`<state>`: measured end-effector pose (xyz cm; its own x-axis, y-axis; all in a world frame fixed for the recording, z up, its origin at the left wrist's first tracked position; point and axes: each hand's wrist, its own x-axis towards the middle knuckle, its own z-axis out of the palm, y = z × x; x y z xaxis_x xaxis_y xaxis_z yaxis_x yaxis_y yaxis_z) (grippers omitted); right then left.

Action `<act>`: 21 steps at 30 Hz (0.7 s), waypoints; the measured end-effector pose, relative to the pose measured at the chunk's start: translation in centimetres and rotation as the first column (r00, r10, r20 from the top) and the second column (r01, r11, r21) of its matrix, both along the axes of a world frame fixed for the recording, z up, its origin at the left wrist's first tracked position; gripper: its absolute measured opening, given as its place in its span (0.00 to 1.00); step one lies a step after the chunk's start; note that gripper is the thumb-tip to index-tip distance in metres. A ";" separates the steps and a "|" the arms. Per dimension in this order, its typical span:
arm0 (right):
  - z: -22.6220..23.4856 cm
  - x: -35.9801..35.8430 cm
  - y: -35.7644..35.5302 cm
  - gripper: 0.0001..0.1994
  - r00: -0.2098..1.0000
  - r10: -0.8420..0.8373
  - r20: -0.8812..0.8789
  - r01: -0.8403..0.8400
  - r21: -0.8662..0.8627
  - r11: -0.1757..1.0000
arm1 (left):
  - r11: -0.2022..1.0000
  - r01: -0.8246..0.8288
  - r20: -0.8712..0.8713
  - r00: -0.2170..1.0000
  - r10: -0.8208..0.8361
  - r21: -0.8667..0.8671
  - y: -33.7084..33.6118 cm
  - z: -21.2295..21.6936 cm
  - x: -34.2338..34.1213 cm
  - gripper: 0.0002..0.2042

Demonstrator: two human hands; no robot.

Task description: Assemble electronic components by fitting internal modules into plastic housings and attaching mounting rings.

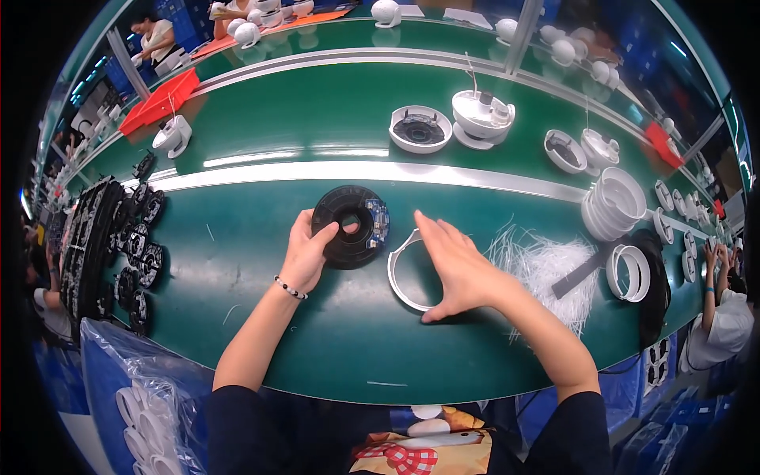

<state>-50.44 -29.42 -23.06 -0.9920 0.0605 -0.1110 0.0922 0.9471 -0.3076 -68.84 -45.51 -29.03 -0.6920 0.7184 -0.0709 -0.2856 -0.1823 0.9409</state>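
We hold the black ring-shaped disc (349, 226) in our left hand (307, 252), thumb hooked through its centre hole, just above the green bench (261, 317). Our right hand (457, 269) lies flat and released, fingers extended, over the white ring (400, 273) just beside the disc. The disc faces up toward us; being round, it shows no long axis.

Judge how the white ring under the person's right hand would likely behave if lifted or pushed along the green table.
The white ring looks thin and hollow, so probably light. Lying flat on the green table, it would likely slide, not roll. Its narrow band may flex slightly.
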 end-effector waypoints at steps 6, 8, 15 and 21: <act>0.4 -1.2 1.3 0.61 0.779 -0.476 -0.409 0.207 -0.548 0.810 | 0.994 -0.035 0.044 0.999 0.030 0.106 0.2 0.9 2.2 0.12; 0.0 -2.9 -1.0 0.60 0.753 -0.528 -0.393 0.175 -0.653 0.737 | 0.991 -0.050 0.074 0.996 0.041 0.123 0.4 1.0 3.3 0.13; -1.1 -6.2 -6.0 0.61 0.786 -0.398 -0.473 0.058 -0.585 0.809 | 0.859 0.157 0.272 0.907 -0.320 0.487 -0.7 0.7 2.8 0.24; -1.5 -7.0 -6.7 0.62 0.819 -0.321 -0.476 0.008 -0.550 0.835 | 0.884 0.174 0.422 0.828 -0.370 0.435 -1.0 2.7 1.7 0.37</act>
